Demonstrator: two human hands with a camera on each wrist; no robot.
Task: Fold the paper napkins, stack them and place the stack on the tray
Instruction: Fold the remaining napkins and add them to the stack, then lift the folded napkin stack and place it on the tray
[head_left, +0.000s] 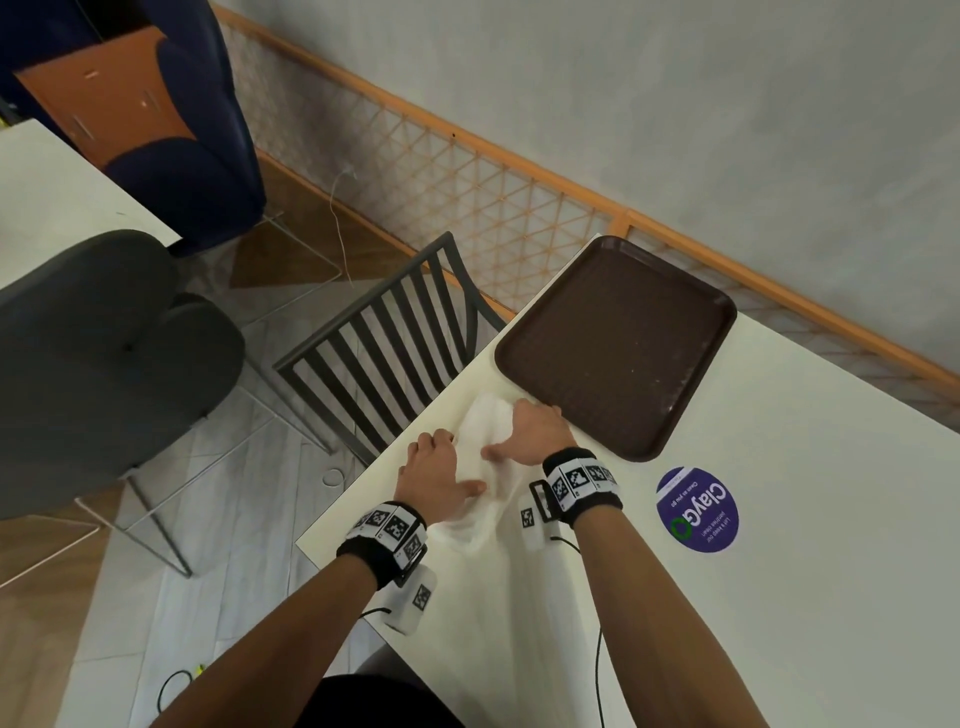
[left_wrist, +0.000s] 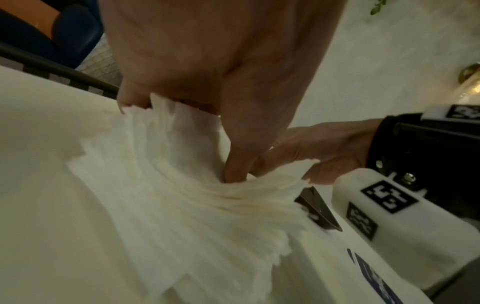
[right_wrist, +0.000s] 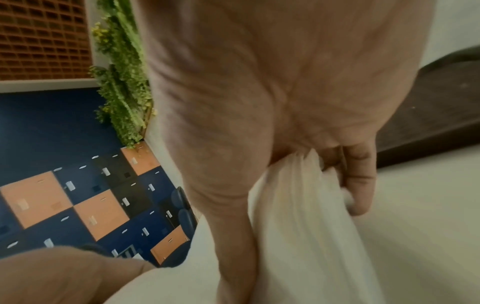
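Observation:
A thick bunch of white paper napkins (head_left: 480, 457) lies fanned on the white table (head_left: 779, 519), just left of the brown tray (head_left: 618, 343). My left hand (head_left: 434, 475) grips the near-left side of the napkins (left_wrist: 182, 205), thumb pressed into the layers and fingers curled over the far edge. My right hand (head_left: 530, 434) grips the far-right part of the napkins (right_wrist: 306, 226), fingers curled round the edge beside the tray's (right_wrist: 436, 115) near corner. The tray holds nothing.
A round purple sticker (head_left: 697, 509) is on the table right of my right wrist. A dark slatted chair back (head_left: 384, 343) stands against the table's left edge, a grey padded chair (head_left: 98, 353) further left. A wooden lattice fence (head_left: 467, 171) runs behind.

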